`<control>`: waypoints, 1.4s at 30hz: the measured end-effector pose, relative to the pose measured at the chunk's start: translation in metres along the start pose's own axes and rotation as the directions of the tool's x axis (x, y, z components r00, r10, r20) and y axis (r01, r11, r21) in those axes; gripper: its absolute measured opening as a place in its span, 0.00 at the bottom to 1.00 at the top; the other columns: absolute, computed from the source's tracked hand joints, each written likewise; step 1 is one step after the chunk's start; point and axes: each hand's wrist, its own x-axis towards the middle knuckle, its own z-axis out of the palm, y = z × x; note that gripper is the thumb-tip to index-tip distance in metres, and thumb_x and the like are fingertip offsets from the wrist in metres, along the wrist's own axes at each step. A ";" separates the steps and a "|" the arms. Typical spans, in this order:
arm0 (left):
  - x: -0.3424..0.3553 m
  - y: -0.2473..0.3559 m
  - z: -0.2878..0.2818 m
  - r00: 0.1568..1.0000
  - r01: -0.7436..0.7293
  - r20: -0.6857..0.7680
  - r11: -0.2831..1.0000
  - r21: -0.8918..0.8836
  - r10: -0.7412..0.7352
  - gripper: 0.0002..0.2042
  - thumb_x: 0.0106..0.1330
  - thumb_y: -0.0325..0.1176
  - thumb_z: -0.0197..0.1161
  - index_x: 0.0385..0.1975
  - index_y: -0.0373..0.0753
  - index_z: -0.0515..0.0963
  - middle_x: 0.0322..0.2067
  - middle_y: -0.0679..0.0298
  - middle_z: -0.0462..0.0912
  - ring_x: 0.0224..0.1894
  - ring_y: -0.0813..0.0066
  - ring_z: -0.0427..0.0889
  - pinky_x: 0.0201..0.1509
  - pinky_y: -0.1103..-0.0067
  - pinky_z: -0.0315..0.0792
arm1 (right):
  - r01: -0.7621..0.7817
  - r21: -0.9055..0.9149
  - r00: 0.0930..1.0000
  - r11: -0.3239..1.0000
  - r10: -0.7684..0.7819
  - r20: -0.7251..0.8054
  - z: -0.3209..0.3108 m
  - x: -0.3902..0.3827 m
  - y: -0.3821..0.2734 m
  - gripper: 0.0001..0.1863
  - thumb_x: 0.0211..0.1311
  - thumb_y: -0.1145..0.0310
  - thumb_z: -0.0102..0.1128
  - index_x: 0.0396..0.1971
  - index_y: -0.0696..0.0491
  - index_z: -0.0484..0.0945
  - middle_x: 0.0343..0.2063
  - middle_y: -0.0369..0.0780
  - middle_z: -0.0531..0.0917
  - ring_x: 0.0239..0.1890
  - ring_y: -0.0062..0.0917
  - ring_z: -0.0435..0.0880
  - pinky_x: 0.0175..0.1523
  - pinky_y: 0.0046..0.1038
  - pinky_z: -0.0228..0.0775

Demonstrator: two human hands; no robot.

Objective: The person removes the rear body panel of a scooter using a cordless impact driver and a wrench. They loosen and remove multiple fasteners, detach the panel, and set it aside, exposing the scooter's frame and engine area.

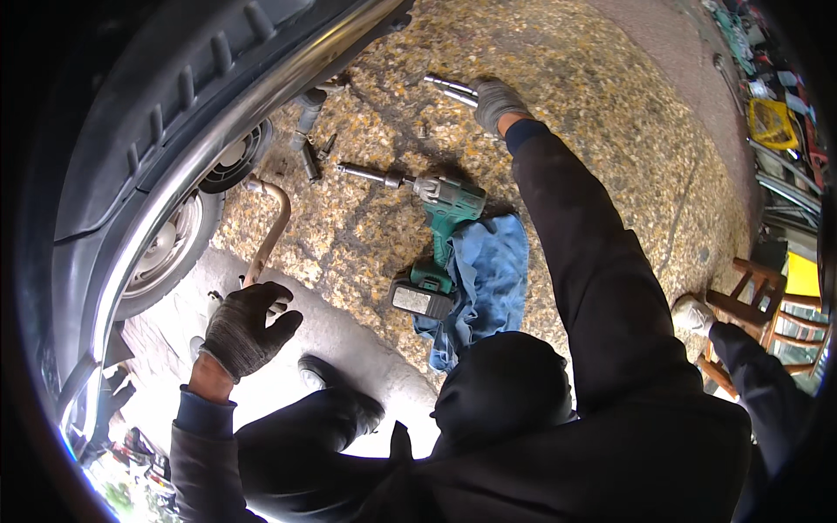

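My left hand (248,331), in a dark grey work glove, hovers at the lower left with thumb and bent fingers apart. Just beyond it is the lower end of a curved, rusty brown bar (277,222); I see no grip on it. At the upper middle, my right hand (500,101), in a grey glove, is closed around shiny metal socket tools (452,89), whose ends stick out leftward. Between my hands, a green cordless impact wrench (449,199) lies on the ground, a long socket extension (370,173) on its nose. A blue cloth (493,266) rests against its handle.
A vehicle with a chrome trim (187,166) and a wheel (166,240) fills the left side. Small dark metal parts (311,161) lie close to it. On the right are a light shoe (693,315), a wooden stool (748,288) and a yellow container (772,124) among clutter.
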 end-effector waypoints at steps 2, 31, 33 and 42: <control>0.003 0.008 0.005 1.000 -0.015 -0.020 1.000 -0.026 0.015 0.12 0.58 0.36 0.66 0.36 0.36 0.78 0.32 0.57 0.83 0.34 0.64 0.85 0.40 0.73 0.77 | 0.011 0.051 0.997 0.999 -0.007 -0.082 0.006 0.008 0.006 0.17 0.50 0.70 0.66 0.43 0.51 0.80 0.36 0.47 0.83 0.38 0.40 0.82 0.42 0.38 0.75; 0.137 0.038 0.185 0.890 -0.420 -0.143 0.901 0.109 0.432 0.07 0.56 0.35 0.63 0.29 0.41 0.75 0.31 0.57 0.78 0.37 0.57 0.78 0.41 0.66 0.73 | 0.095 0.959 0.994 0.267 -0.069 -0.080 0.039 -0.132 -0.051 0.18 0.62 0.55 0.59 0.35 0.57 0.82 0.25 0.43 0.83 0.31 0.31 0.82 0.38 0.35 0.73; 0.121 0.039 0.182 0.916 -0.371 -0.256 0.896 -0.242 0.310 0.06 0.59 0.32 0.59 0.32 0.38 0.75 0.25 0.59 0.77 0.29 0.65 0.78 0.30 0.71 0.72 | -0.050 0.985 0.995 0.167 -0.079 0.064 0.039 -0.119 -0.033 0.19 0.62 0.57 0.58 0.45 0.56 0.78 0.29 0.44 0.84 0.31 0.33 0.83 0.40 0.34 0.75; 0.094 0.049 0.167 0.960 0.047 -0.032 0.274 -0.960 -0.278 0.10 0.69 0.39 0.54 0.40 0.39 0.74 0.17 0.67 0.72 0.17 0.80 0.70 0.21 0.82 0.64 | -0.153 0.117 0.980 0.981 0.136 0.146 0.079 -0.098 0.050 0.27 0.55 0.64 0.63 0.55 0.56 0.71 0.52 0.53 0.76 0.56 0.44 0.76 0.56 0.42 0.72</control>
